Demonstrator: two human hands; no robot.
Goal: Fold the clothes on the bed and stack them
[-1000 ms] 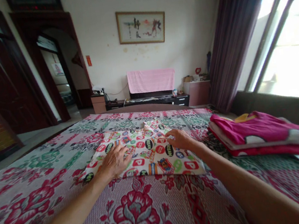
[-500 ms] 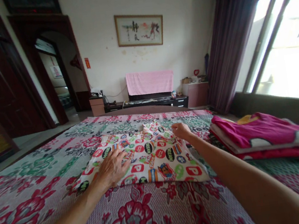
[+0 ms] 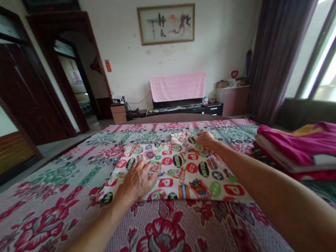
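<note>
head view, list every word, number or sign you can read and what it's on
"DREAM": black ovals on the printed cloth
"P": red squares on the same cloth
"静": large upper character in the framed picture; its other characters are too blurred
Too small or blurred: the cloth's orange lettering, its round red badges, the red slip's writing

Flowered cloth point(image 3: 162, 239) bearing printed garment point(image 3: 179, 174), folded pile point(image 3: 321, 148).

Open path over bedspread point(image 3: 81, 177) leftward; folded pile point(image 3: 317, 146) (magenta-topped) blocks right.
</note>
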